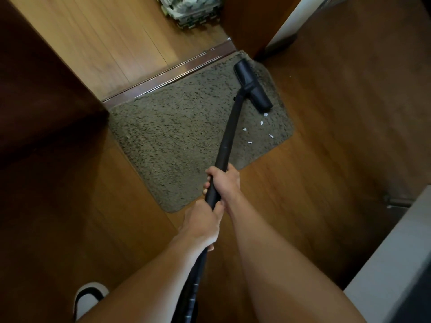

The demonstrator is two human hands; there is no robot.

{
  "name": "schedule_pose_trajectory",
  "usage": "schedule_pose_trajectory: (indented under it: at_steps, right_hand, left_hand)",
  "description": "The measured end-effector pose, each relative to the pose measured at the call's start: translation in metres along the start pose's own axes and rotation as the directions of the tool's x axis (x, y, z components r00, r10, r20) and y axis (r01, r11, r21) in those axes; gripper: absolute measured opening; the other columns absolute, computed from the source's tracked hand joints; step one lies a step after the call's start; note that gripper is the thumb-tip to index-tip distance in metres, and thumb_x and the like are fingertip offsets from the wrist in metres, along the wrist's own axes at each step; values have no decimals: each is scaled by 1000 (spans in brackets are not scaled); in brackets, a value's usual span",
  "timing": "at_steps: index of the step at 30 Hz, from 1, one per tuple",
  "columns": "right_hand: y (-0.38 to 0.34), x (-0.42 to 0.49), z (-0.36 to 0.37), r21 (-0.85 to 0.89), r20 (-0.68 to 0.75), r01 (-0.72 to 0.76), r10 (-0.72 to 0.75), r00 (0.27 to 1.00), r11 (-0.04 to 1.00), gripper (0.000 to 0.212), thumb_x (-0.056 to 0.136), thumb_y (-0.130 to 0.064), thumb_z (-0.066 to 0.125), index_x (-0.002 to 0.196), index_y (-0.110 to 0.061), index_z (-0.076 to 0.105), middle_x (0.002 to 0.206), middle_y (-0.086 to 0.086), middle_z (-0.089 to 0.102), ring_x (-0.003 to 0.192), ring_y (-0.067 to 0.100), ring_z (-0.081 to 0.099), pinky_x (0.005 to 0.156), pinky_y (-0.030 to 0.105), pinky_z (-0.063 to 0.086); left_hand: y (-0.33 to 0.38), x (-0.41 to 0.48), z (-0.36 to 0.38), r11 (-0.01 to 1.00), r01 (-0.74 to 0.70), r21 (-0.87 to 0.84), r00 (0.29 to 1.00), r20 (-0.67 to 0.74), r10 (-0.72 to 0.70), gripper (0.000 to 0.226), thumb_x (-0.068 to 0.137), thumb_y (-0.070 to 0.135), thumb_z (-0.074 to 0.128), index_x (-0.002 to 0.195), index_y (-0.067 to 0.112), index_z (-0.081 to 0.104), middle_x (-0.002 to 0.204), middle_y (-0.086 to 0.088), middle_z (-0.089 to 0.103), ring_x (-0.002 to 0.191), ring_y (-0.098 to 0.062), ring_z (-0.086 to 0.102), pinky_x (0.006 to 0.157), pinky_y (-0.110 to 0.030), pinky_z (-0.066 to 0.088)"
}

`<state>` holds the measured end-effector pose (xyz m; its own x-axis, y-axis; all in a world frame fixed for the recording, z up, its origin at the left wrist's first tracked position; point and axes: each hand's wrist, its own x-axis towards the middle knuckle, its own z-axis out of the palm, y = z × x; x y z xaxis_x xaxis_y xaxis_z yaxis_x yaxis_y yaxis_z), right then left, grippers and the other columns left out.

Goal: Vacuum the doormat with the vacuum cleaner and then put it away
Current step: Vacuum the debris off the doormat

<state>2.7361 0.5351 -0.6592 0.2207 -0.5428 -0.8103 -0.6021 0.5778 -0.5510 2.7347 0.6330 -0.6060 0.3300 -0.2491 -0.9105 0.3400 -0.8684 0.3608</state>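
A shaggy grey-brown doormat (pixel 186 136) lies on the wooden floor against a doorway threshold. The black vacuum tube (pixel 229 131) slants across it, ending in a black floor head (pixel 253 86) that rests on the mat's far right corner. Several small white scraps (pixel 261 123) lie on the mat just below the head. My right hand (pixel 225 181) grips the tube higher up. Below it my left hand (pixel 201 223) holds the tube where the ribbed hose (pixel 190 290) begins. The vacuum's body is out of view.
A dark wooden door (pixel 42 94) stands at the left. Beyond the threshold (pixel 170 76) lies lighter flooring with a patterned stack (pixel 191 10). A door frame (pixel 251 26) rises at the back right, and a white unit (pixel 396 264) fills the right edge. A white slipper (pixel 89 297) shows at bottom left.
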Motion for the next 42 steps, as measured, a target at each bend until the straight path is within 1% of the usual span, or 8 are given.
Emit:
schedule_pose_trajectory:
  at_steps: [4, 8, 14, 18, 25, 33, 37, 42]
  right_hand:
    - [10, -23, 29, 32, 4, -33, 32, 999, 999, 15, 92, -1, 61, 100, -10, 51, 63, 8, 52, 43, 18, 51, 42, 26, 47]
    - [32, -52, 56, 49, 7, -64, 64, 998, 997, 17, 93, -2, 60, 106, -7, 50, 65, 9, 52, 42, 18, 51, 42, 27, 47]
    - [62, -90, 75, 29, 23, -55, 54, 998, 998, 25, 93, -3, 62, 115, -4, 51, 71, 11, 53, 41, 16, 54, 42, 29, 50]
    - [71, -103, 77, 35, 13, -25, 25, 1000, 999, 25, 94, -3, 62, 116, -3, 50, 70, 11, 52, 40, 16, 53, 41, 28, 49]
    - [54, -92, 54, 51, -36, 0, 2, 999, 999, 25, 92, -2, 62, 114, -4, 50, 69, 10, 53, 42, 18, 52, 42, 28, 48]
    - [27, -56, 21, 111, -28, -32, 35, 999, 993, 19, 93, 0, 62, 107, -6, 52, 64, 8, 52, 40, 16, 51, 40, 26, 48]
    - [15, -39, 9, 105, -16, -42, 44, 999, 994, 18, 92, -1, 63, 105, -8, 52, 64, 8, 53, 42, 16, 52, 42, 27, 49]
    - [-3, -21, -2, 125, -2, -56, 57, 998, 991, 18, 92, 0, 63, 101, -8, 49, 64, 9, 51, 42, 17, 51, 42, 27, 48]
  left_hand:
    - [-26, -8, -31, 999, -40, 21, 999, 4, 40, 39, 100, 44, 49, 94, 7, 58, 64, -8, 58, 39, -21, 53, 41, -26, 45]
    - [-67, -18, -51, 999, -39, -4, 999, 28, 39, 41, 97, 48, 50, 86, 10, 59, 63, -7, 57, 49, -26, 55, 52, -36, 51]
    - [-106, -51, -69, 999, -16, -47, 998, 52, 19, 39, 99, 44, 50, 88, 7, 58, 59, -6, 55, 41, -22, 51, 45, -30, 47]
    - [-114, -66, -73, 999, -34, -7, 998, 59, 35, 40, 101, 41, 47, 87, 5, 59, 56, -7, 54, 36, -22, 49, 41, -28, 45]
    - [-89, -62, -59, 997, -61, 51, 997, 53, 58, 36, 99, 46, 48, 91, 12, 57, 68, -10, 61, 39, -21, 53, 42, -27, 46]
    - [-46, -36, -33, 987, -115, 110, 993, 44, 111, 40, 99, 42, 47, 90, 5, 61, 59, -7, 57, 34, -18, 53, 39, -22, 39]
    - [-22, -30, -24, 986, -70, 151, 997, 24, 68, 43, 100, 43, 46, 96, 4, 62, 62, -8, 62, 30, -15, 53, 37, -21, 41]
    - [1, -20, -16, 988, -54, 142, 999, 12, 53, 44, 100, 44, 47, 92, 3, 62, 59, -9, 63, 34, -19, 54, 44, -26, 48]
